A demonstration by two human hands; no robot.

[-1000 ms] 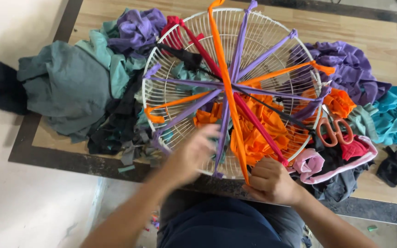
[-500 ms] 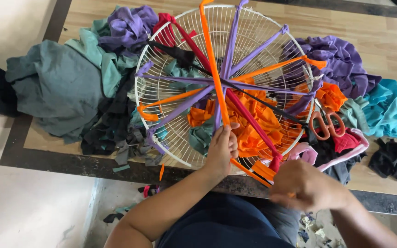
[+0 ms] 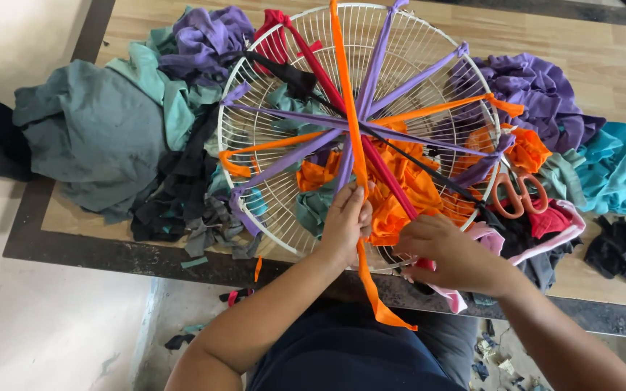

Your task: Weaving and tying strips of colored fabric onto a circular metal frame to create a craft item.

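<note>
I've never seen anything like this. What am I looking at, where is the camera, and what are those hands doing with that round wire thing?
No machine here: a person works with bare hands, and the camera sits on their head, looking down. On the wooden table lies a round white wire grille with strips of cloth stretched across it like spokes, purple, orange, red and black. The left hand pinches a long orange strip that runs over the grille's middle and hangs off the near edge. The right hand grips a red strip at the rim. Heaps of cloth scraps lie around, and orange-handled scissors rest on the right.
</note>
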